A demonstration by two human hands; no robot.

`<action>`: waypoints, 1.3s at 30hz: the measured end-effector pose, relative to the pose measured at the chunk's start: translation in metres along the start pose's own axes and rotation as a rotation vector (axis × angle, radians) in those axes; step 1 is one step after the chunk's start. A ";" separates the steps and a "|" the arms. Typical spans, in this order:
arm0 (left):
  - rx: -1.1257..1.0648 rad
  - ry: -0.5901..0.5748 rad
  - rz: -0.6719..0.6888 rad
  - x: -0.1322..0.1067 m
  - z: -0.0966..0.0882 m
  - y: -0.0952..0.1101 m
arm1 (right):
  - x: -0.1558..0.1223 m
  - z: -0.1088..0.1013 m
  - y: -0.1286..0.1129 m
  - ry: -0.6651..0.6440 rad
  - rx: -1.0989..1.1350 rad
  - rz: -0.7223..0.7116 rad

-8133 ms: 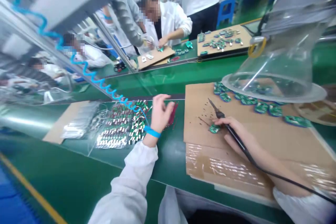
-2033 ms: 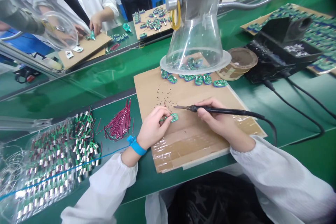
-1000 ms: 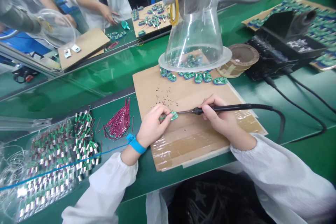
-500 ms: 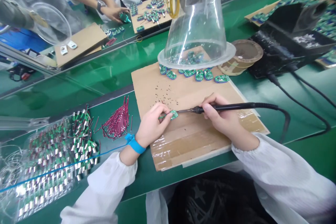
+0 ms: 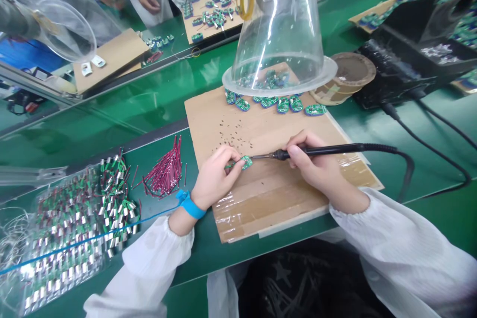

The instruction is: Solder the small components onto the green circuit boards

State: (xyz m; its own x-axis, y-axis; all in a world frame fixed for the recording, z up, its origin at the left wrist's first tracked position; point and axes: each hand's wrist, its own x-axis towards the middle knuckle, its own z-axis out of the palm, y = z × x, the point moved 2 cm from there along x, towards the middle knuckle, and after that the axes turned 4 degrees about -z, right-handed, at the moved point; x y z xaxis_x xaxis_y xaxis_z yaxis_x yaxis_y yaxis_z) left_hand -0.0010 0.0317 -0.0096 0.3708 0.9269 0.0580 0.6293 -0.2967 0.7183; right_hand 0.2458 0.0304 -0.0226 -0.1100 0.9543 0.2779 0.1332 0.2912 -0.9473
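Note:
My left hand (image 5: pixel 214 175) pinches a small green circuit board (image 5: pixel 246 162) just above the cardboard sheet (image 5: pixel 272 203), with a thin wire running from the board under my fingers. My right hand (image 5: pixel 316 165) holds a black soldering iron (image 5: pixel 320 150) like a pen, and its metal tip meets the right edge of that board. A blue wrist strap (image 5: pixel 191 207) circles my left wrist. Several finished green boards (image 5: pixel 268 103) lie in a row along the far part of the cardboard, among scattered dark specks.
Red wires (image 5: pixel 166 174) lie left of the cardboard beside a plastic bag of components with metal tabs (image 5: pixel 74 218). A transparent fume hood (image 5: pixel 279 35) stands above the cardboard. A black soldering station (image 5: pixel 402 72) and round tip cleaner (image 5: pixel 348 77) sit right. A co-worker's hands (image 5: pixel 145 5) work across the belt.
The iron tip has moved from just right of the board onto its edge. The view has drifted slightly, and the co-worker across the belt has lifted a green board.

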 end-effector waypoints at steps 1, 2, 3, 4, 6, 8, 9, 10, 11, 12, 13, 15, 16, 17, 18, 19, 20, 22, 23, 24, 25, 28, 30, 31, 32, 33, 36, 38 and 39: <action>0.001 0.001 0.001 0.000 0.000 0.000 | 0.000 0.000 0.000 -0.001 0.000 0.003; 0.002 0.004 0.002 0.000 0.000 0.000 | 0.000 0.000 0.001 -0.002 0.001 0.005; 0.003 0.008 0.004 0.000 0.000 0.000 | 0.000 0.000 0.001 -0.002 0.003 0.005; 0.003 0.011 0.007 0.000 0.000 0.000 | 0.000 0.000 0.001 -0.002 0.006 0.006; 0.006 0.013 0.011 0.000 0.001 0.000 | 0.000 0.000 0.001 -0.001 0.009 0.007; 0.009 0.012 0.014 0.000 0.001 0.000 | 0.000 0.000 0.001 0.001 0.009 0.007; 0.010 0.012 0.014 0.000 0.001 0.000 | 0.000 0.000 0.000 0.004 0.005 0.008; 0.011 0.013 0.014 0.000 0.001 0.000 | 0.000 0.000 -0.001 0.005 0.001 0.009; 0.012 0.014 0.016 0.000 0.001 0.000 | 0.000 0.000 -0.001 0.007 -0.003 0.010; 0.012 0.015 0.017 0.000 0.001 0.000 | 0.001 0.000 -0.002 0.008 -0.005 0.012; 0.012 0.015 0.019 0.000 0.001 -0.001 | 0.001 0.000 -0.002 0.008 -0.004 0.013; 0.014 0.015 0.022 0.000 0.002 -0.001 | 0.001 0.000 -0.002 0.006 0.003 0.014; 0.016 0.015 0.025 0.000 0.002 -0.001 | 0.001 0.000 -0.002 0.005 0.007 0.013; 0.018 0.015 0.026 0.000 0.002 -0.001 | 0.001 0.000 -0.001 0.004 0.008 0.013; 0.020 0.016 0.028 0.000 0.002 -0.001 | 0.001 0.001 -0.001 0.004 0.009 0.012; 0.022 0.015 0.029 0.000 0.002 -0.001 | 0.001 0.001 -0.001 0.003 0.009 0.011; 0.023 0.015 0.029 0.000 0.002 -0.001 | 0.001 0.000 -0.001 0.002 0.010 0.011; 0.026 0.015 0.027 0.000 0.001 -0.001 | 0.001 0.000 -0.001 0.000 0.013 0.008; 0.028 0.015 0.025 0.000 0.001 0.000 | 0.001 0.000 -0.001 -0.001 0.014 0.007; 0.028 0.014 0.025 0.000 0.001 0.000 | 0.001 0.000 -0.001 -0.001 0.013 0.007; 0.029 0.014 0.025 -0.001 0.001 0.000 | 0.002 0.000 -0.001 -0.002 0.012 0.008; 0.035 0.011 0.025 -0.001 0.002 -0.001 | 0.002 0.001 -0.001 -0.003 0.017 0.013; 0.040 0.011 0.025 -0.001 0.002 -0.001 | 0.002 0.001 -0.001 -0.006 0.022 0.019; 0.043 0.010 0.025 -0.001 0.002 -0.001 | 0.002 0.001 -0.001 -0.007 0.024 0.022; 0.045 0.011 0.024 -0.001 0.002 -0.002 | 0.002 0.001 -0.001 -0.009 0.024 0.024; 0.047 0.012 0.024 -0.001 0.002 -0.002 | 0.002 0.001 -0.001 -0.011 0.024 0.026; 0.051 0.014 0.024 -0.001 0.002 -0.002 | 0.002 0.000 0.000 -0.013 0.026 0.021; 0.052 0.015 0.026 -0.001 0.002 -0.002 | 0.002 0.001 0.000 -0.017 0.025 0.016; 0.052 0.014 0.028 -0.001 0.002 -0.002 | 0.001 0.001 0.000 -0.024 0.020 0.014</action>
State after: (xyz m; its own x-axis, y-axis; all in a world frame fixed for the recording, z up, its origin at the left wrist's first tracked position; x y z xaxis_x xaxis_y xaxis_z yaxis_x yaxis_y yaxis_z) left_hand -0.0011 0.0310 -0.0126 0.3796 0.9210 0.0877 0.6534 -0.3340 0.6793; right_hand 0.2446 0.0317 -0.0227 -0.1318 0.9563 0.2609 0.1151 0.2762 -0.9542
